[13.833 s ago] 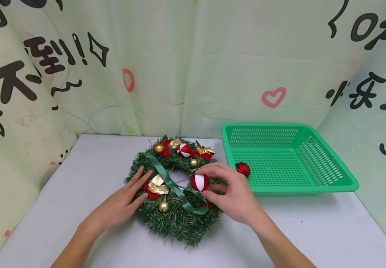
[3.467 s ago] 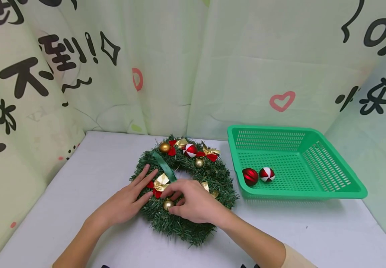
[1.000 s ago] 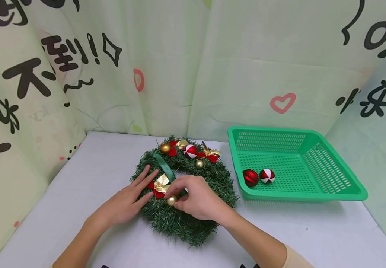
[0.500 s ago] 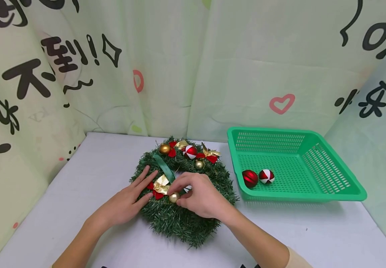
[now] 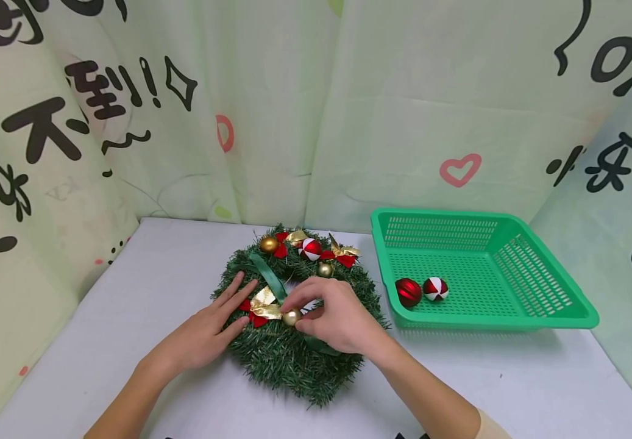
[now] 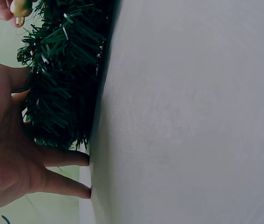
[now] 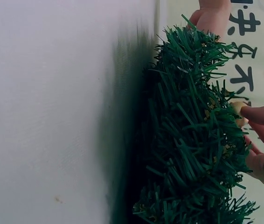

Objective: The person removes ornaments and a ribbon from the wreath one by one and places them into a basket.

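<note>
A green Christmas wreath (image 5: 299, 372) lies on the table with bows, baubles and a green ribbon (image 5: 269, 277) on it. My left hand (image 5: 197, 335) rests on its left side with fingers spread. In the left wrist view, two straight fingertips (image 6: 83, 159) of that hand reach the tabletop beside the wreath. Between the thumb and fingers of my right hand (image 5: 340, 314), a small gold bauble (image 5: 292, 317) is pinched above the wreath, just right of a gold-and-red bow (image 5: 263, 305). The left wrist view shows the bauble's metal cap; the right hand hides part of the wreath's right side.
A green plastic basket (image 5: 513, 320) stands at the back right, holding a red bauble (image 5: 408, 292) and a red-and-white bauble (image 5: 435, 288). A printed curtain (image 5: 381, 122) hangs behind and beside the white table (image 5: 156, 268).
The red-and-white bauble once held in my right hand is now in the basket. That hand has since taken the gold bauble and shifted it up and right. My left hand has stayed put.
</note>
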`<state>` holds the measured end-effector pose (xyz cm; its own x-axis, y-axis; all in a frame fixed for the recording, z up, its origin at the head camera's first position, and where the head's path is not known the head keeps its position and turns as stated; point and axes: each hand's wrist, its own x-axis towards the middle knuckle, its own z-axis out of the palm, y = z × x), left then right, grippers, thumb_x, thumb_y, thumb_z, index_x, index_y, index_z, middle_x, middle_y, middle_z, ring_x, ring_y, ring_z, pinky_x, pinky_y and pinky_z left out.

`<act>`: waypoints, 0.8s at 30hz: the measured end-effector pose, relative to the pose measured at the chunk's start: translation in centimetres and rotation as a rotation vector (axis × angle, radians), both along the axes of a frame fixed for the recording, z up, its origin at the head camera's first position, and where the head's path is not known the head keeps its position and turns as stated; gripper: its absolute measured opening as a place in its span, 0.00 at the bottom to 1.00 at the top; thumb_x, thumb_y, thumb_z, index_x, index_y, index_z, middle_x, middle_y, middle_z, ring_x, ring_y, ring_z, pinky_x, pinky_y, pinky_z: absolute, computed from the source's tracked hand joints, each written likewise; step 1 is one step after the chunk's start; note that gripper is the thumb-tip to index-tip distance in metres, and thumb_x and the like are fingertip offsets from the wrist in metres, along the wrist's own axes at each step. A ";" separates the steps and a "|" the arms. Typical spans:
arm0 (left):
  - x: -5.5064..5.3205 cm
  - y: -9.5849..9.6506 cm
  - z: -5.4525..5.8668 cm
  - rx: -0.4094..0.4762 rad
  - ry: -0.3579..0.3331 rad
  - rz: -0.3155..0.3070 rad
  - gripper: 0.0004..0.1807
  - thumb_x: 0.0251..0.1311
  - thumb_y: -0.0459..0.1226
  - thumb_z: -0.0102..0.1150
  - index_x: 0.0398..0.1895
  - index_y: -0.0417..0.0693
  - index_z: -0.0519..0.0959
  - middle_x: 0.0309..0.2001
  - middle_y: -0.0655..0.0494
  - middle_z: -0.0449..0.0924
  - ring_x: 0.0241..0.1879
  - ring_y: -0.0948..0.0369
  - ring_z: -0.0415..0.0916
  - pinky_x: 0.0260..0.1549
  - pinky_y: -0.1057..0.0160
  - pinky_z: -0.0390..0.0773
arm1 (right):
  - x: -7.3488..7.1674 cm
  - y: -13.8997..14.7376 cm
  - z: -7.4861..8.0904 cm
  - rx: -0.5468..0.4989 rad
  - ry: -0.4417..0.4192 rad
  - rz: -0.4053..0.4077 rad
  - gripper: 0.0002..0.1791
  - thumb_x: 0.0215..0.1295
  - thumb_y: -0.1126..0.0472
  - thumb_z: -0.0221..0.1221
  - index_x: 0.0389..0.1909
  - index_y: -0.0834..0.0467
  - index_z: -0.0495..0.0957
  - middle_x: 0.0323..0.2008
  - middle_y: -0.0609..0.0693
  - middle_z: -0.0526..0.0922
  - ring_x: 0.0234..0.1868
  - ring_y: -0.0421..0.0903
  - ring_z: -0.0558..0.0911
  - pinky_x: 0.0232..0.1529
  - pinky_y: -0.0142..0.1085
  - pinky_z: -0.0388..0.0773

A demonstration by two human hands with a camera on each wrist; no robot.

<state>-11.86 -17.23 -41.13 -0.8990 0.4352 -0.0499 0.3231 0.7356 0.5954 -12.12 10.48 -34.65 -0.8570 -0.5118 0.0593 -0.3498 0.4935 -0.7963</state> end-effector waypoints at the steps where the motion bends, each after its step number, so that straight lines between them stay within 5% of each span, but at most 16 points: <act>1: 0.0 0.0 0.0 -0.001 0.001 0.000 0.35 0.82 0.57 0.39 0.86 0.72 0.43 0.87 0.55 0.33 0.76 0.34 0.60 0.66 0.28 0.67 | 0.0 0.1 0.1 -0.001 0.006 -0.003 0.16 0.59 0.75 0.70 0.43 0.53 0.90 0.50 0.46 0.86 0.49 0.46 0.87 0.45 0.29 0.85; 24: 0.0 -0.1 -0.1 -0.005 0.010 -0.009 0.36 0.82 0.57 0.39 0.86 0.71 0.42 0.87 0.55 0.32 0.76 0.33 0.59 0.66 0.28 0.67 | -0.3 3.1 0.9 -0.122 -0.050 -0.107 0.15 0.61 0.74 0.70 0.45 0.53 0.90 0.54 0.48 0.85 0.56 0.49 0.85 0.49 0.33 0.86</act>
